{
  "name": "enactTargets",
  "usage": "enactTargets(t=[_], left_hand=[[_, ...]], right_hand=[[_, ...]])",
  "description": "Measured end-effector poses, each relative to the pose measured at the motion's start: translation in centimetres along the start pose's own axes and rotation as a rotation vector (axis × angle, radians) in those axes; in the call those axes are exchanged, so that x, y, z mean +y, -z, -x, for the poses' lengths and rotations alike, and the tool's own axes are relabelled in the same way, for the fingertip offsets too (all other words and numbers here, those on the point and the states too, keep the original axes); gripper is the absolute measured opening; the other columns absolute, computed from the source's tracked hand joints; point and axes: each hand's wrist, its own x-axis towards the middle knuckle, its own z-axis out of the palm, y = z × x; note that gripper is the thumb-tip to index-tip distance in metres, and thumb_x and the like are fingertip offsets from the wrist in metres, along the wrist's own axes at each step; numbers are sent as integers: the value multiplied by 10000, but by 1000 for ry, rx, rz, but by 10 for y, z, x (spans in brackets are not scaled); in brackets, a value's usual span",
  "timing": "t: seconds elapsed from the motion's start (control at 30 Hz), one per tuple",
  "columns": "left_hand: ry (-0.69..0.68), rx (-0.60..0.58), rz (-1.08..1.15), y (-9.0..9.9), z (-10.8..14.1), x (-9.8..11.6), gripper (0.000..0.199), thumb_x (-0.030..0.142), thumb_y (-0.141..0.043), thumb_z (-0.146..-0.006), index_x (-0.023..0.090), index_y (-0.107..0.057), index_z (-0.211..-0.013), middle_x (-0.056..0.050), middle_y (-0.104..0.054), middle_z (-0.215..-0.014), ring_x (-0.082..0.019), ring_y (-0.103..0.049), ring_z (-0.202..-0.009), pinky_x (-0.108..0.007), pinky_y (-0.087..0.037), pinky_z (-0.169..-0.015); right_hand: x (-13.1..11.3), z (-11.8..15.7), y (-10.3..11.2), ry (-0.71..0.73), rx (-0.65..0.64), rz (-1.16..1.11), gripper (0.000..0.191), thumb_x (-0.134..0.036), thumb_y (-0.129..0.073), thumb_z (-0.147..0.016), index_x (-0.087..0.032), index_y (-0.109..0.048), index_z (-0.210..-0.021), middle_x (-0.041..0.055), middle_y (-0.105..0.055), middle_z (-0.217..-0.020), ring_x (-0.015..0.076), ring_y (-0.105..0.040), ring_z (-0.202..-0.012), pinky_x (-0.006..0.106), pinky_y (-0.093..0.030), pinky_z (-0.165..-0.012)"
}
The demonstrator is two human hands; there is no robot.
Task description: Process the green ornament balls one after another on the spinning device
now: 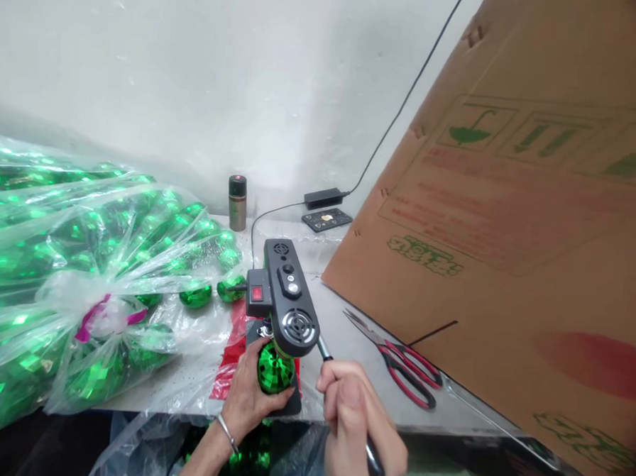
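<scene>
Bulging at the black machine's (289, 293) nine o'clock, a clear plastic bag (62, 290) holds green balls (94, 377); at six, your left hand (250, 391) clasps a faceted green ball (275, 373); at five, your right hand (359, 421) clenches a black-handled rod (375, 461); scissors (384, 343) lie at four.

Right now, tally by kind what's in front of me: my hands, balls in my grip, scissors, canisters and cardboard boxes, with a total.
Hands, left hand and right hand: 2
Gripped green ball: 1
Scissors: 1 pair
Canister: 1
Cardboard box: 1
Total: 6
</scene>
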Motion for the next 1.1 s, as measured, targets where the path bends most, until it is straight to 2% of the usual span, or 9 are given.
enactTargets(t=[0.13,0.27,0.43,0.63,0.87,0.97,1.1], left_hand=[[0,0,0,1,-1,8,864,330,-1014,-670,210,-699,-1465,-138,-830,-1326,-417,-821,-1248,-645,-683,-1129],[15,-3,17,1,1,14,847,324,-992,-683,201,-686,-1464,-161,-825,-1360,-428,-809,-1283,-663,-666,-1151],[20,-18,16,1,2,16,823,337,-975,-697,204,-680,-1454,-162,-824,-1370,-422,-808,-1293,-651,-658,-1167],[25,-17,-10,2,0,21,739,332,-974,-692,230,-703,-1372,-118,-837,-1277,-402,-829,-1215,-608,-693,-1110],[17,-8,-2,1,1,24,719,328,-946,-708,206,-705,-1374,-147,-836,-1276,-428,-837,-1230,-630,-696,-1121],[14,3,-1,0,0,24,753,322,-944,-700,198,-696,-1401,-161,-834,-1305,-439,-836,-1251,-650,-693,-1126],[15,17,-10,-2,0,24,781,325,-935,-706,190,-682,-1432,-169,-831,-1322,-443,-836,-1264,-670,-689,-1128]], right_hand=[[13,14,-4,19,78,-38,450,-167,-542,-1207,-231,-567,-763,-31,-555,-646,146,-635,-637,288,-438,-615],[21,19,-8,37,138,-48,446,-190,-576,-1186,-236,-571,-742,-33,-554,-621,158,-627,-607,300,-415,-582],[22,16,-10,61,155,-50,518,-249,-574,-1198,-236,-541,-681,-38,-508,-578,147,-588,-560,287,-345,-515],[23,17,-9,16,159,-50,547,-307,-589,-1200,-242,-549,-659,-38,-507,-575,150,-583,-536,289,-361,-496],[34,25,-2,7,118,-52,532,-311,-572,-1202,-240,-561,-675,-18,-597,-660,140,-588,-564,277,-381,-500],[31,23,-5,6,110,-64,545,-324,-567,-1207,-246,-554,-668,-29,-554,-638,140,-574,-553,278,-385,-487],[21,16,-15,7,194,-82,595,-338,-568,-1220,-246,-485,-639,-53,-466,-598,122,-521,-528,262,-360,-464]])
